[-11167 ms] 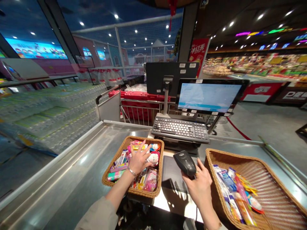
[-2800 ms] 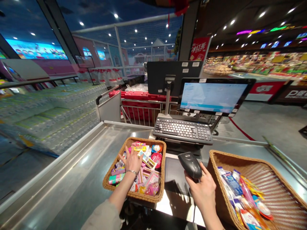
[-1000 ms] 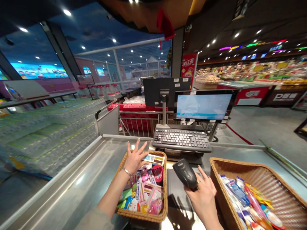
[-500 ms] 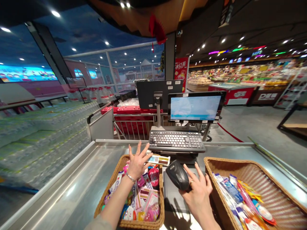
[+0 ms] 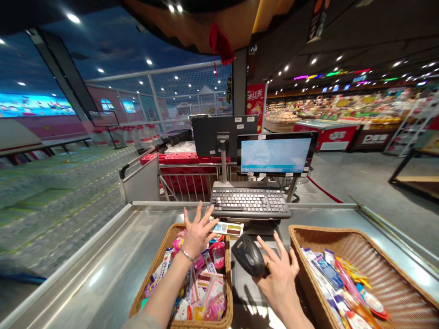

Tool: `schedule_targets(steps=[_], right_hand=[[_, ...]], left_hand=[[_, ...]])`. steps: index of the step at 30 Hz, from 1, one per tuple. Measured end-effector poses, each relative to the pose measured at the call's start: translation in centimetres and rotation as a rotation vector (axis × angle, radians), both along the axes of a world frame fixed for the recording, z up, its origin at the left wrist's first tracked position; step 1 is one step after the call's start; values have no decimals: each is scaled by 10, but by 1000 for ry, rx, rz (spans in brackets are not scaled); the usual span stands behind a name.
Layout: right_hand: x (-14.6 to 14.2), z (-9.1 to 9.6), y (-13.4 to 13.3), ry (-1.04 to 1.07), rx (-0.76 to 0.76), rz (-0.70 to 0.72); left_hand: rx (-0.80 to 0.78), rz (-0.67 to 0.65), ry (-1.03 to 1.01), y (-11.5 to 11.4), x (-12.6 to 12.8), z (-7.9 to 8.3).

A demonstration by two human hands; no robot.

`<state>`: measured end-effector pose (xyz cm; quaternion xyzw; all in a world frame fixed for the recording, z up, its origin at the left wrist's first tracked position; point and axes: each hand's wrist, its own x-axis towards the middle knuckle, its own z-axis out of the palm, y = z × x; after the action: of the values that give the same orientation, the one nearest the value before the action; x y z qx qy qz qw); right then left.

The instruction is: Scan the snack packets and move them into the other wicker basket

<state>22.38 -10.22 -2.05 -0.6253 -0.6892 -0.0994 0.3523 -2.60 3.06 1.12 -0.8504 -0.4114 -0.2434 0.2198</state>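
The pack (image 5: 227,228) is a thin, flat carton with coloured stripes. It looks light and fairly stiff, though it would likely bend or crease if squeezed across its face, and its glossy print may slide under dry fingers. The short ends and long edges seem the best places to take it, which leaves the printed face clear. It hangs over the far right corner of the left basket (image 5: 229,292), just in front of the keyboard (image 5: 249,203) and close to the scanner (image 5: 247,258). The left hand (image 5: 196,232) has the pack by its left end, apparently nipped between thumb and forefinger, with the other fingers fanned wide and touching nothing. The contact itself is partly hidden. The right hand (image 5: 279,279) holds the scanner low against the palm, its head pointing toward the pack, with several fingers lifted off and splayed, so the hold looks loose. The right basket (image 5: 322,227) lies beside that wrist on the steel counter (image 5: 113,265).
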Motion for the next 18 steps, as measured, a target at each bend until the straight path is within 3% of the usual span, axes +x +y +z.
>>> schedule_targets(steps=[18], right_hand=[[3,2,-6,-33,3,22]], left_hand=[[11,-36,-25,2,6,2]])
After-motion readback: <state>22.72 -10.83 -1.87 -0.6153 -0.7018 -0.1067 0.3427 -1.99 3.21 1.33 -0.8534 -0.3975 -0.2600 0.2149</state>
